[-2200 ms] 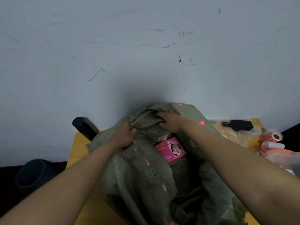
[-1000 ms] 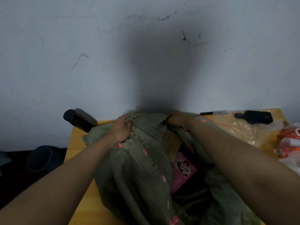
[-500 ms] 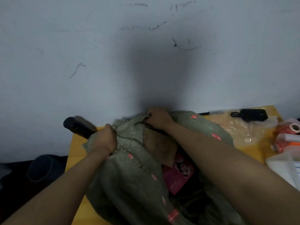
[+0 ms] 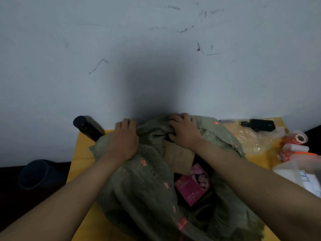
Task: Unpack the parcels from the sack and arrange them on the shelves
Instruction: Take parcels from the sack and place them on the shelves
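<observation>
Green woven sack with red markings sits on the yellow counter, against a scuffed grey-white wall. Sack mouth is pulled open toward the camera.

Left hand lies on the far-left edge of the sack mouth, fingers curled over the bunched fabric, grasping it. Right hand is at the far rim of the mouth, its fingers bent down into the fabric folds, gripping the sack edge; fingertips mostly hidden in the cloth, so the exact hold is hard to confirm. Both forearms reach in from the bottom corners.

Inside the opening: a brown paper parcel just below the right hand, and a pink box with a printed face, partly under the brown one. Rest of the sack interior is dark, contents unreadable.

Black cylinder leans at the counter's far-left corner, touching the sack. Dark bucket-like container sits off the counter to the left, lower down. Right of the sack: crumpled clear plastic bag, black device with a loop near the wall, rolls of tape at the right edge, and a white plastic item nearer the camera, blurry.
</observation>
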